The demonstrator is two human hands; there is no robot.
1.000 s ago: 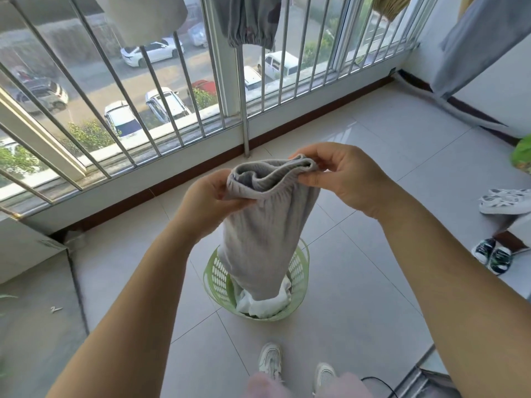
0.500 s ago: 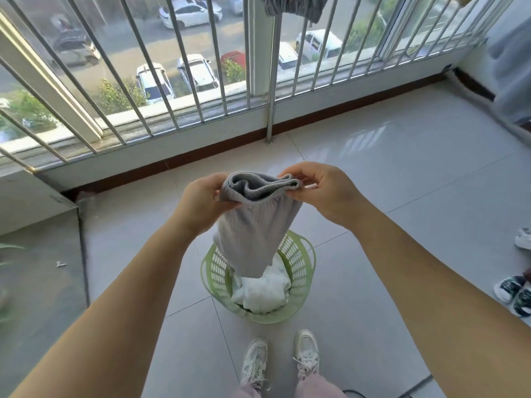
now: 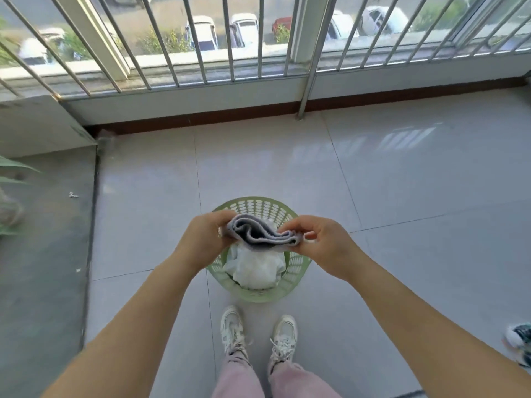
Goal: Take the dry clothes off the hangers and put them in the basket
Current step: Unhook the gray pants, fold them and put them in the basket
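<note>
A grey garment [image 3: 263,233] is bunched at its waistband between both hands, directly above the round green basket [image 3: 298,271] on the tiled floor. My left hand [image 3: 202,238] grips its left end and my right hand [image 3: 321,242] pinches its right end. Most of the garment hangs down out of sight, inside the basket. White clothing [image 3: 255,268] lies crumpled in the basket under it. No hangers are in view.
A barred window [image 3: 258,47] and low wall run along the far side. A vertical metal pole [image 3: 309,81] stands at the wall, right of centre. My white shoes [image 3: 232,331] are just in front of the basket. A dark sneaker [image 3: 518,340] lies far right, plant leaves [image 3: 11,173] far left.
Both hands have lowered the grey garment toward the basket, so it now sinks into it. The view has tilted down; the hanging clothes overhead have left the frame.
</note>
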